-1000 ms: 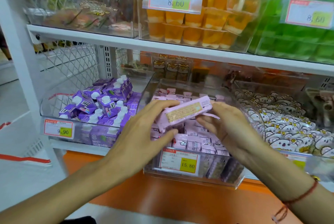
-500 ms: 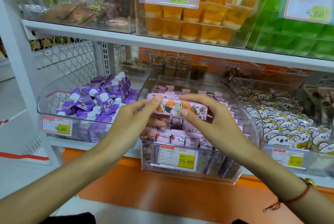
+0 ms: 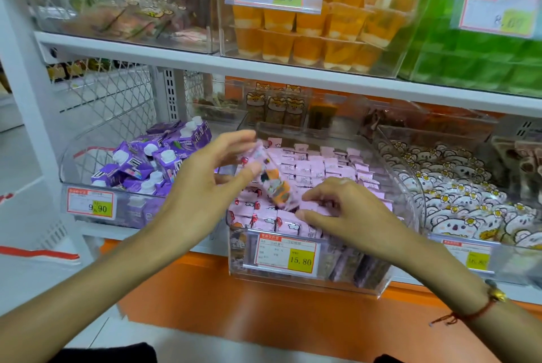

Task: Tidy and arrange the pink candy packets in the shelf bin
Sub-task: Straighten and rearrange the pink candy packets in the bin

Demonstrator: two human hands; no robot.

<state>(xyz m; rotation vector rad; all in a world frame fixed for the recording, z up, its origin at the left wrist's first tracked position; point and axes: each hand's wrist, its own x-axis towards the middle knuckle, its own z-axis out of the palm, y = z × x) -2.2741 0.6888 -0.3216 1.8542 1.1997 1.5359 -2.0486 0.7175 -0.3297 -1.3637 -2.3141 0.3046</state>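
Note:
A clear shelf bin point(image 3: 406, 186) holds several rows of pink candy packets point(image 3: 319, 167) standing on edge. One pink candy packet point(image 3: 274, 184) with cartoon print is tilted and blurred above the bin's left side. My left hand point(image 3: 205, 186) pinches its upper end between thumb and fingers. My right hand point(image 3: 349, 210) lies low over the front rows, its curled fingertips touching the packets near the tilted packet's lower end, with nothing gripped in it.
A yellow 15.80 price tag point(image 3: 286, 254) is fixed to the bin's front. Purple drink cartons point(image 3: 152, 163) fill the bin to the left, white bear-print packets point(image 3: 457, 204) the bin to the right. The upper shelf point(image 3: 264, 69) overhangs closely with orange jelly cups point(image 3: 316, 34).
The packet was held level by both hands. Now it is tilted, only my left hand keeps it, and my right hand has dropped onto the front rows.

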